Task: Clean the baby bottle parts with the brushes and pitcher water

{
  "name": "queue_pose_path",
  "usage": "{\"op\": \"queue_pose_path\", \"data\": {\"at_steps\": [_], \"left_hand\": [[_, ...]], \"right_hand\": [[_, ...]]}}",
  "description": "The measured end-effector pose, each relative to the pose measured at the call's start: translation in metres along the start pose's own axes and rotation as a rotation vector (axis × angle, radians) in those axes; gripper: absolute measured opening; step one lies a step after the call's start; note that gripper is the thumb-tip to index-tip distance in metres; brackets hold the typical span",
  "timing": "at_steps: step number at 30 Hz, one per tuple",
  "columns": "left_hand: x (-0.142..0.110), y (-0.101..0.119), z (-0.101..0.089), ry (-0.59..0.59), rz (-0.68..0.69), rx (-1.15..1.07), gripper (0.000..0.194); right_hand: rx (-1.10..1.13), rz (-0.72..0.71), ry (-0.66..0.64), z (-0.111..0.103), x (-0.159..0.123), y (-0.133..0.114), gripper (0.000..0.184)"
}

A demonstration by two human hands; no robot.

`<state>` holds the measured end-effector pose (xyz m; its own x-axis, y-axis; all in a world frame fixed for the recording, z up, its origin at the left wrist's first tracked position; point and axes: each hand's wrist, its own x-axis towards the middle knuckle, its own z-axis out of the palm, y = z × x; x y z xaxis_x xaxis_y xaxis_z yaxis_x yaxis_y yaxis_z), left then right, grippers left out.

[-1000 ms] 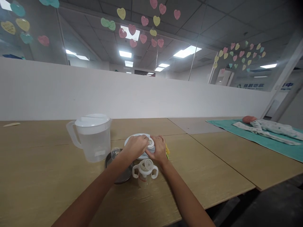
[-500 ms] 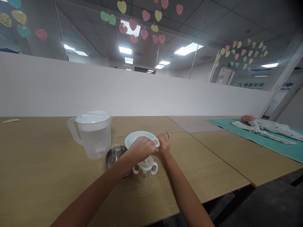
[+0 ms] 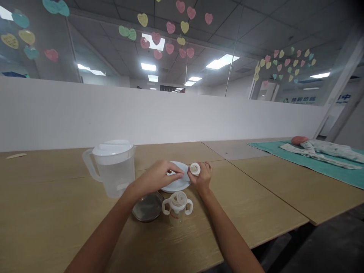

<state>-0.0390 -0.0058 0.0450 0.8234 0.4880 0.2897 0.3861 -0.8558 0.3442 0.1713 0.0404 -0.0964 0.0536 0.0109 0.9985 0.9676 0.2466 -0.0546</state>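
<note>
My right hand (image 3: 201, 177) grips a small white round bottle cap (image 3: 195, 169), its hollow round face turned towards me. To its left, over the white plate (image 3: 176, 184), hovers my left hand (image 3: 159, 175). Its thumb and fingertips come together in a pinch, and I cannot make out what, if anything, is between them. Below the hands a clear two-handled baby bottle (image 3: 176, 212) with a white collar stands upright on the table. A round metal dish (image 3: 148, 207) lies beside it, partly behind my left forearm.
A lidded plastic jug (image 3: 118, 170) of clear liquid stands at the left. A low white wall (image 3: 159, 117) runs behind the table (image 3: 250, 197). At the far right, a green towel (image 3: 270, 148) bears patterned baby clothing (image 3: 330, 149) and a rounded reddish object (image 3: 299, 140).
My left hand has come away from the cap and moved left. My right hand keeps the cap, now turned to face me. The small clear cup in the metal dish is now out of sight.
</note>
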Motion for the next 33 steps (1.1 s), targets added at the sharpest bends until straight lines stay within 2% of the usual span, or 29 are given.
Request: {"op": "queue_pose_path", "data": {"at_steps": [4, 6, 11, 18, 24, 33], "left_hand": [[-0.001, 0.002, 0.008, -0.304, 0.066, -0.137, 0.023], [0.003, -0.005, 0.016, -0.389, 0.053, -0.139, 0.022], [0.008, -0.023, 0.019, -0.36, 0.001, -0.083, 0.027], [0.005, -0.023, 0.008, -0.371, -0.032, -0.112, 0.02], [0.002, -0.032, 0.002, -0.419, -0.031, -0.156, 0.016], [0.003, -0.021, -0.001, -0.482, -0.112, -0.104, 0.035]], "right_hand": [[0.023, -0.058, 0.037, -0.004, 0.004, -0.003, 0.03], [0.033, -0.065, 0.081, -0.006, 0.005, -0.005, 0.033], [0.018, -0.021, 0.175, -0.009, 0.01, -0.006, 0.04], [0.051, -0.047, 0.173, -0.01, 0.011, -0.008, 0.039], [0.087, -0.038, 0.156, -0.01, 0.012, -0.009, 0.037], [0.065, -0.037, 0.088, -0.012, 0.01, -0.009, 0.035]]}}
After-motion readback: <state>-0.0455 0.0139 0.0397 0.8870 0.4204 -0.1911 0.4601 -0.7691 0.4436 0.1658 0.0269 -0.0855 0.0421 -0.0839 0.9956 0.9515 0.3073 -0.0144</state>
